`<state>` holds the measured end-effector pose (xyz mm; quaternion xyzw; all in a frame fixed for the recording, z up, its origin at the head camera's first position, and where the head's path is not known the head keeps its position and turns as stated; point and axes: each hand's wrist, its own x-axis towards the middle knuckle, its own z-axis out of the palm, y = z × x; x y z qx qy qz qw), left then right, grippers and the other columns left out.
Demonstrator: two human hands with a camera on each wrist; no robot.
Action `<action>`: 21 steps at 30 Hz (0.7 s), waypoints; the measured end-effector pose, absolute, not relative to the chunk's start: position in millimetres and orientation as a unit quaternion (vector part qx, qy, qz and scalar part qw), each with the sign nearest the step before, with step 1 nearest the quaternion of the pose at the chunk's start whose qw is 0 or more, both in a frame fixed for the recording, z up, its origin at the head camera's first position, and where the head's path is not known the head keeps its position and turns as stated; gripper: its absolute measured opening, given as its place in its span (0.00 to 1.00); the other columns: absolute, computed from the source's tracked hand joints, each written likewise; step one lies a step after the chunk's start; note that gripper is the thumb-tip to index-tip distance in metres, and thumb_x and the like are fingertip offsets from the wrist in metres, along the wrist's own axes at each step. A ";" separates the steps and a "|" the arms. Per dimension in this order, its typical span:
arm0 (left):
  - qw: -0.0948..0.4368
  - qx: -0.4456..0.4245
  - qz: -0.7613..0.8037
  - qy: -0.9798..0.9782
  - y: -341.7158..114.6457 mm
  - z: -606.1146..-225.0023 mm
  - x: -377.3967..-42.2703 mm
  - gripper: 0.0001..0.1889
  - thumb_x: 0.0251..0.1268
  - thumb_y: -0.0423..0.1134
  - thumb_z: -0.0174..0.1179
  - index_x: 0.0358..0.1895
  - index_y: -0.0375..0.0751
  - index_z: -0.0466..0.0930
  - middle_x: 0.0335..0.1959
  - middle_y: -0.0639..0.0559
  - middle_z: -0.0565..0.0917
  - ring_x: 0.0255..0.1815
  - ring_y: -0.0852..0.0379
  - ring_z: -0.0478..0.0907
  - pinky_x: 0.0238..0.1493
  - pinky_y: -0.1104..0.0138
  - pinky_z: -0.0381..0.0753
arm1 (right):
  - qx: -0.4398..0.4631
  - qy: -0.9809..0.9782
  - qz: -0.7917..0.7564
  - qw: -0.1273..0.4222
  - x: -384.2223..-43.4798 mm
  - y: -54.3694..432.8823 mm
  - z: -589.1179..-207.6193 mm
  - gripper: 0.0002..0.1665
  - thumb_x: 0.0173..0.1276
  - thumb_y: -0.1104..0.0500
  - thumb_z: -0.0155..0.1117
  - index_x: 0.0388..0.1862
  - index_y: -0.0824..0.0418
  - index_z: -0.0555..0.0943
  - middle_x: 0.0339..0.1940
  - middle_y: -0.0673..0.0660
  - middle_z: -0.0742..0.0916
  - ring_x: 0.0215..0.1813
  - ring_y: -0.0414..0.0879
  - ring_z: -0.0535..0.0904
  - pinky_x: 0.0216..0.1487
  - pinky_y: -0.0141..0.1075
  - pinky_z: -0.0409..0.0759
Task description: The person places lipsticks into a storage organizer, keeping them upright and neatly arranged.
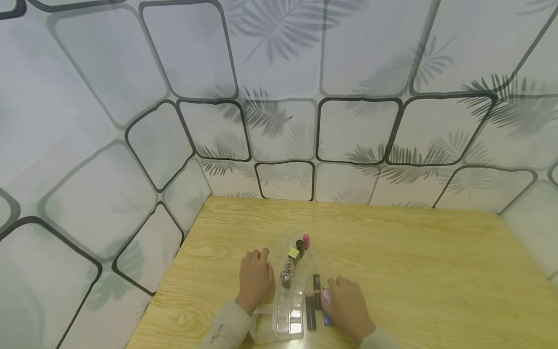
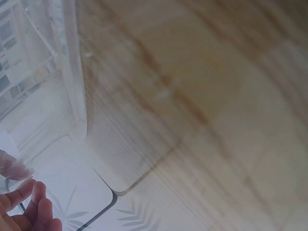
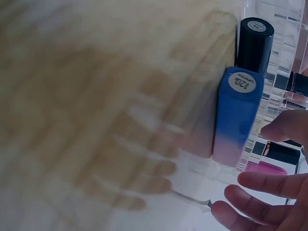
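A clear plastic tiered organizer (image 1: pixel 282 317) holds several upright cosmetics, among them a silver-capped tube (image 1: pixel 285 278), a yellow-topped box (image 1: pixel 293 253) and a pink tube (image 1: pixel 306 241). Along its left side rests my left hand (image 1: pixel 256 275), fingers loosely bent, fingertips (image 2: pixel 38 190) close to the clear plastic. On the other side, my right hand (image 1: pixel 347 306) is over a blue-and-pink lipstick (image 3: pixel 238 115) marked 120. Its thumb (image 3: pixel 284 129) and fingers are spread apart, nothing pinched between them. Two black tubes (image 1: pixel 310 312) lie between that lipstick and the organizer.
A wood-grain table (image 1: pixel 436 271) carries everything. Behind it and along the left stands a pale wall covering (image 1: pixel 283 131) with dark rounded outlines and leaf prints, meeting the table's edges.
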<state>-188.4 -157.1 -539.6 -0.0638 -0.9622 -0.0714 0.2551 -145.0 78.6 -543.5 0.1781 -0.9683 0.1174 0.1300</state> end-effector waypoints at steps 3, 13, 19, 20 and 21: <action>0.252 -0.064 -0.071 -0.963 -157.4 -540.1 -188.8 0.15 0.50 0.37 0.62 0.43 0.40 0.76 0.27 0.48 0.77 0.27 0.55 0.70 0.28 0.66 0.69 | 0.176 -0.971 0.111 0.116 -142.9 79.1 -543.2 0.17 0.53 0.50 0.67 0.32 0.62 0.79 0.24 0.54 0.80 0.27 0.45 0.74 0.30 0.39 0.74; 0.250 -0.064 -0.067 -0.964 -157.5 -539.8 -188.6 0.15 0.49 0.37 0.61 0.43 0.40 0.76 0.27 0.48 0.77 0.27 0.55 0.70 0.28 0.67 0.69 | 0.171 -0.974 0.118 0.088 -141.0 79.9 -540.6 0.18 0.53 0.49 0.68 0.33 0.63 0.79 0.24 0.53 0.79 0.27 0.44 0.72 0.29 0.38 0.72; 0.247 -0.064 -0.071 -0.964 -158.0 -539.9 -188.2 0.15 0.49 0.36 0.62 0.43 0.40 0.76 0.27 0.48 0.77 0.27 0.55 0.70 0.28 0.67 0.68 | 0.164 -0.975 0.128 0.076 -141.8 80.1 -544.5 0.19 0.54 0.48 0.67 0.32 0.63 0.79 0.24 0.54 0.79 0.27 0.44 0.73 0.30 0.40 0.73; 0.247 -0.065 -0.071 -0.964 -158.2 -539.9 -188.1 0.15 0.49 0.36 0.62 0.44 0.40 0.76 0.27 0.48 0.77 0.27 0.55 0.70 0.28 0.67 0.68 | 0.163 -0.975 0.129 0.075 -141.8 80.4 -545.0 0.19 0.54 0.48 0.66 0.32 0.63 0.79 0.24 0.54 0.79 0.27 0.45 0.73 0.30 0.41 0.73; 0.247 -0.065 -0.070 -0.964 -158.4 -540.1 -188.1 0.15 0.49 0.36 0.62 0.43 0.40 0.76 0.27 0.48 0.77 0.27 0.55 0.70 0.28 0.66 0.69 | 0.163 -0.975 0.129 0.074 -142.0 80.9 -545.7 0.19 0.55 0.47 0.66 0.32 0.63 0.79 0.25 0.55 0.79 0.27 0.45 0.74 0.30 0.42 0.74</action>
